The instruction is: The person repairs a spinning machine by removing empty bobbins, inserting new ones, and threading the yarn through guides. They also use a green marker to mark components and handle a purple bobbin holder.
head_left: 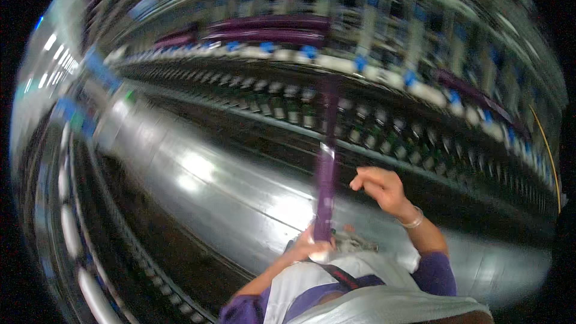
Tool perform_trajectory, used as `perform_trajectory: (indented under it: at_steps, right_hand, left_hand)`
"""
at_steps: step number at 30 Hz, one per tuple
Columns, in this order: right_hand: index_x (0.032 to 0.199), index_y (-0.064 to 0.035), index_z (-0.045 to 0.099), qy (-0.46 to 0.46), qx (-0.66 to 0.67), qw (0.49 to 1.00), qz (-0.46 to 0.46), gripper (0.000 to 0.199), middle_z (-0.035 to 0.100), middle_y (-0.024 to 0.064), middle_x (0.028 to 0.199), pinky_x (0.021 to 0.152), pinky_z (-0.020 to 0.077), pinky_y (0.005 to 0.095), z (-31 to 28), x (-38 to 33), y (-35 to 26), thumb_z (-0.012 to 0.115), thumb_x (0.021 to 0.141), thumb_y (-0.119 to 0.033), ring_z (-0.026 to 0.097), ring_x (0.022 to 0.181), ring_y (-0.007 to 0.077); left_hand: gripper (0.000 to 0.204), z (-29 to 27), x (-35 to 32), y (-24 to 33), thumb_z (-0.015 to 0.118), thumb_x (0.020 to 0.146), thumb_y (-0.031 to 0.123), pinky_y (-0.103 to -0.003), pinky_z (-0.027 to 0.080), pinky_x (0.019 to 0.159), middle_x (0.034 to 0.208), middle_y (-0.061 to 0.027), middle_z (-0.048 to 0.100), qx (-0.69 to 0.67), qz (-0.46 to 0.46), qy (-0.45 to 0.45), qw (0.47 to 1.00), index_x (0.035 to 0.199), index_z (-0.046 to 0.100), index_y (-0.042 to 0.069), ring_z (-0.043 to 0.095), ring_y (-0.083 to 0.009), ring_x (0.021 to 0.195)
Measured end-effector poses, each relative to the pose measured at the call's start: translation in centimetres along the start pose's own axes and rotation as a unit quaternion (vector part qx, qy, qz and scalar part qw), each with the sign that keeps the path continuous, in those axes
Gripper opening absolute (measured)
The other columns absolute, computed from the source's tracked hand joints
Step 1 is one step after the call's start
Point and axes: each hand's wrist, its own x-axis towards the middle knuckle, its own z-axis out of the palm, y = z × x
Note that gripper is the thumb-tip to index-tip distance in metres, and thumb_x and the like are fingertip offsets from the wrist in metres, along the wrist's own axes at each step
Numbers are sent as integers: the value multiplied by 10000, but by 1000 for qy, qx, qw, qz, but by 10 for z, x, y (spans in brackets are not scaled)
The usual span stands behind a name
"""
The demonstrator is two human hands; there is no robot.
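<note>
A long purple tube (324, 189) stands nearly upright in front of my body. My left hand (309, 243) is closed around its lower end, close to my waist. Its upper part reaches across the row of bobbins on the machine ahead. My right hand (382, 190) is raised to the right of the tube, apart from it, with its fingers curled inward. Whether anything small sits in those fingers is too blurred to tell. A pale band circles the right wrist. Beyond the right hand runs the row of dark bobbins with pale tops (375, 126).
White rollers with blue parts (336, 63) line the long machine ahead, above the bobbins. Purple bars (270, 29) lie along it higher up. Another machine with white rollers (71, 231) stands at the left. Between them runs a shiny grey floor (198, 168).
</note>
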Motion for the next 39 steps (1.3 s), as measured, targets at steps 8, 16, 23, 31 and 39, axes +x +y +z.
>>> perform_trajectory:
  at_steps: [8, 16, 23, 31, 39]
  right_hand:
    - [1064, -81, 593, -116, -575, 809, 21, 572, 595, 108, 1042, 907, 418, 455, -64, -5, 29, 756, 521, -157, 568, 990, 297]
    - [911, -18, 615, -143, -424, 879, 164, 408, 624, 109, 741, 638, 493, 372, -47, -3, 7, 748, 562, -184, 607, 651, 298]
    - [960, 6, 622, -247, -88, 876, 406, 457, 656, 72, 786, 646, 520, 345, -56, -14, 6, 791, 611, -236, 638, 672, 230]
    - [966, -71, 633, -18, -524, 835, 167, 389, 654, 131, 976, 766, 482, 427, -155, -29, -8, 781, 631, -203, 613, 910, 345]
    - [1345, -83, 459, 132, -861, 487, 60, 669, 495, 161, 1340, 1060, 295, 486, -394, 34, 35, 540, 864, -541, 453, 1235, 345]
  left_hand:
    - [456, -51, 57, 58, 848, 591, 148, -315, 497, 791, 1001, -95, 623, 334, 268, 169, 888, 988, 641, 65, 614, -207, 885]
    - [355, -6, 119, 145, 743, 688, -29, -227, 491, 675, 896, -20, 559, 127, 538, 374, 744, 956, 533, 70, 555, -92, 777]
    - [377, 32, 149, 146, 685, 722, -44, -292, 541, 714, 957, -81, 589, 89, 536, 259, 799, 1049, 511, 31, 624, -156, 860]
    - [115, 13, 182, 134, 637, 824, -46, -245, 482, 517, 855, -105, 647, -125, 503, 278, 809, 914, 606, 19, 593, -136, 630]
    - [370, -13, 190, -64, 670, 654, 165, -442, 485, 777, 932, -147, 654, 455, 114, 206, 859, 1013, 611, 96, 621, -351, 898]
